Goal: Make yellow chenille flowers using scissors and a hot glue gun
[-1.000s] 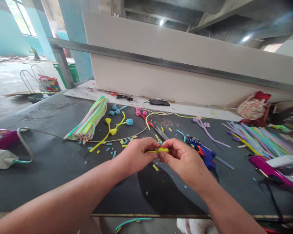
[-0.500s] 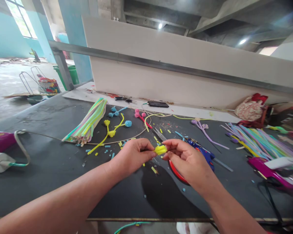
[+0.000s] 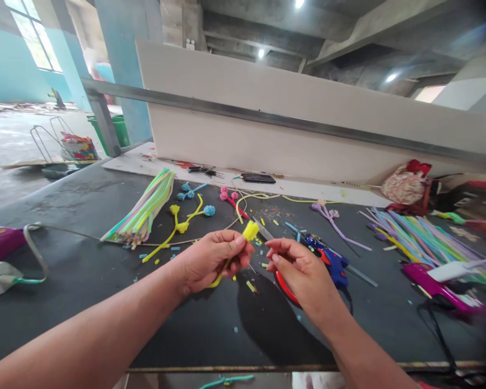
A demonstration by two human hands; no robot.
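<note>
My left hand (image 3: 213, 259) pinches a yellow pipe cleaner flower (image 3: 250, 230) between thumb and fingers, its bloom tilted up and its stem showing below the palm. Just to the right, my right hand (image 3: 297, 270) hovers with fingers bent and slightly apart, holding nothing and not touching the flower. Beneath it lie scissors (image 3: 285, 289) with red handles, partly covered by the hand. A blue glue gun (image 3: 335, 265) with a clear stick rests beyond that hand. Yellow pipe cleaner pieces (image 3: 182, 227) with blooms lie beyond my left hand.
A bundle of pastel pipe cleaners (image 3: 146, 210) lies at left, another bundle (image 3: 425, 243) at right. Blue (image 3: 190, 190), pink (image 3: 229, 195) and purple (image 3: 328, 214) pieces sit toward the back. Small cut bits litter the dark table (image 3: 178, 329). A magenta tool (image 3: 441, 289) is at right.
My right hand has let go of the yellow flower. My left hand has turned it so the bloom points up and its stem shows. The view has tilted slightly upward.
</note>
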